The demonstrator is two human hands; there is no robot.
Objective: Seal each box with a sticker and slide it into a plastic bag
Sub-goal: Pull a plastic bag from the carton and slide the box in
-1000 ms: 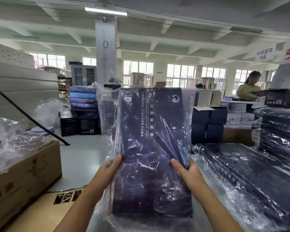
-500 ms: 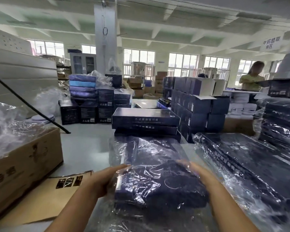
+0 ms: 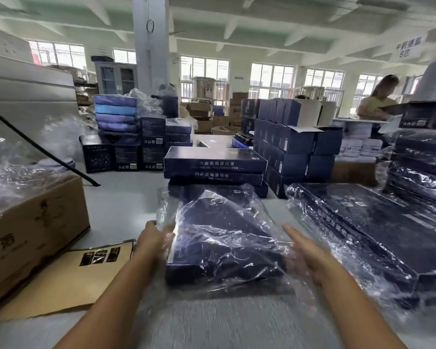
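**Box [image 3: 222, 245] bagged and low over the table, gripped from the left only**

The dark blue box is seen wholly inside a clear plastic bag [image 3: 237, 289], low over the grey table [image 3: 121, 210] just in front of the person; whether it rests there yet cannot be told through the blur. Its long axis is pointed away from the body, with a short end nearest the wrists. Loose film is left beyond both ends, and which end is the open mouth cannot be told.

The left hand [image 3: 152, 239] is set against the box's left long edge, its fingers curled onto that edge through the film. The right hand [image 3: 305, 250] is held just beside the right long edge, fingers straight and together, pointing forward. It is partly veiled by plastic, and contact with the box cannot be confirmed.

The box thus lies between the two hands, held by the left alone. A pile of bagged boxes [image 3: 363, 235] is laid close on the right, and unbagged boxes [image 3: 214, 162] are stacked just beyond. The bagging of this box is judged complete. If it is to be moved to the pile, the right hand is nearer.
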